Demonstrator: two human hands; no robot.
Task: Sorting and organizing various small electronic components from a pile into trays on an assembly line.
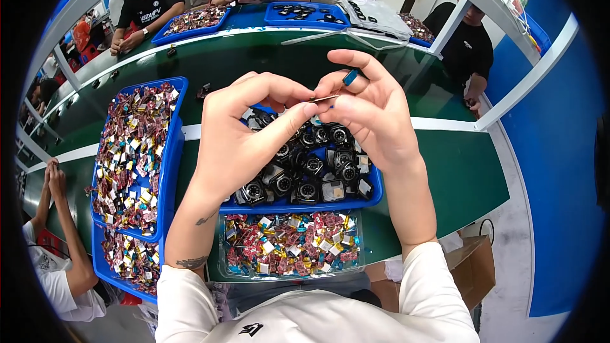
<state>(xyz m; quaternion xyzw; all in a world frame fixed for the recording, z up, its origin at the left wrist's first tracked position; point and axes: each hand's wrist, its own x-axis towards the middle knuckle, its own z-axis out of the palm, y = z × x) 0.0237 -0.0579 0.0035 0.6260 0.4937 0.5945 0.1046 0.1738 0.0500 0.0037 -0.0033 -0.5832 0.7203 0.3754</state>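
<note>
In front of my chest, my left hand point(244, 121) pinches one end of a small thin flat part point(326, 98) between thumb and forefinger. The other end meets the fingertips of my right hand point(378, 108), which is also closed in a pinch; its outer fingers are raised. A small blue piece point(349, 77) sits against the right-hand fingers; whether it joins the thin part I cannot tell. Below the hands, a blue tray point(305, 206) holds many black watch-like cases point(311, 165), partly hidden by my left hand and wrist.
Nearest me, a clear plastic tray point(222, 260) is full of small red, white, yellow and blue circuit pieces. Stacked blue trays point(170, 146) of similar pieces stand at left. Beyond a white rail, other people sit along the green bench point(457, 159). A cardboard box point(473, 273) is at lower right.
</note>
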